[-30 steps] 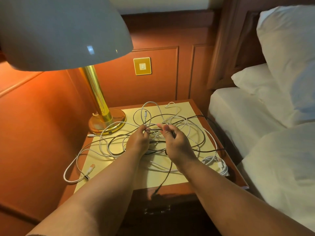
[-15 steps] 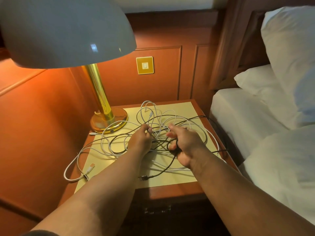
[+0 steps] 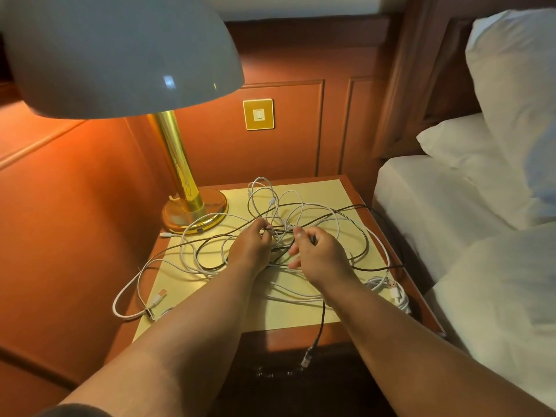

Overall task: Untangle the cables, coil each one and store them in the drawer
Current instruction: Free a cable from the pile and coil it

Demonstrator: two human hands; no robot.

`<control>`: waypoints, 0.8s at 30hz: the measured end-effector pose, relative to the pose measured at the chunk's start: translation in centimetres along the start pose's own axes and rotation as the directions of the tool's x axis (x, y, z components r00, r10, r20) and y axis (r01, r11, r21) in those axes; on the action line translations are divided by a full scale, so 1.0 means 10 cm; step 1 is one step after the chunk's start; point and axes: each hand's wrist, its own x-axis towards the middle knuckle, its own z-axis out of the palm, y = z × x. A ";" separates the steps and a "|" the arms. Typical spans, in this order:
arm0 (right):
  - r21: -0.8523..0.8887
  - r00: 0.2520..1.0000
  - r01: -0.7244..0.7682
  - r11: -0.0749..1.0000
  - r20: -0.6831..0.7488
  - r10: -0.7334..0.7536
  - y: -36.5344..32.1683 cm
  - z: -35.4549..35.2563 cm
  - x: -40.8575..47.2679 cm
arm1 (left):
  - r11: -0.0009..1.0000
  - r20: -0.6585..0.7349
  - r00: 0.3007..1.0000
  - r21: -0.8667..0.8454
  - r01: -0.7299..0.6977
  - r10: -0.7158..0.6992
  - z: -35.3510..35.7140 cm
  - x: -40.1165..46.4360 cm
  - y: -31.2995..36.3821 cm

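Observation:
A tangle of white cables (image 3: 192, 254) and a thin black cable (image 3: 361, 251) is spread over the cream top of the nightstand (image 3: 313, 191). Above the middle of the tangle, my left hand (image 3: 249, 248) pinches the black cable between thumb and fingers. A short way to its right, my right hand (image 3: 322, 254) grips the same black cable, with its lower fingers spread. One end of the black cable, with its plug (image 3: 307, 356), hangs over the front edge. The drawer front with its handle (image 3: 276, 373) is in shadow below.
A brass lamp base (image 3: 194, 213) stands at the back left of the nightstand, its big white shade (image 3: 114, 52) overhead. A bed with white sheets and pillows (image 3: 469, 236) lies close on the right. White cable loops overhang the left edge (image 3: 120, 305) and right front corner (image 3: 397, 296).
My right hand has lifted and pulled the black cable, so its plug end slid off the tabletop and now hangs over the front edge. My left hand stayed pinching in place.

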 end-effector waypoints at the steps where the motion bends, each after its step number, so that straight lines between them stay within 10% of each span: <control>1: 0.027 0.999 0.038 0.999 -0.017 -0.038 0.01 0.03 -0.02 | 1.000 0.001 1.000 0.000 -0.004 0.004 0.00 0.00 0.00; 9: 0.258 0.990 0.133 0.957 -0.070 -0.119 0.07 0.12 0.09 | 1.000 0.005 1.000 -0.021 -0.005 0.005 0.00 0.01 -0.01; 24: 0.780 0.952 -0.026 0.625 -0.172 0.254 -0.39 0.02 0.39 | 0.991 0.067 0.998 -0.132 0.003 0.006 -0.10 0.20 0.26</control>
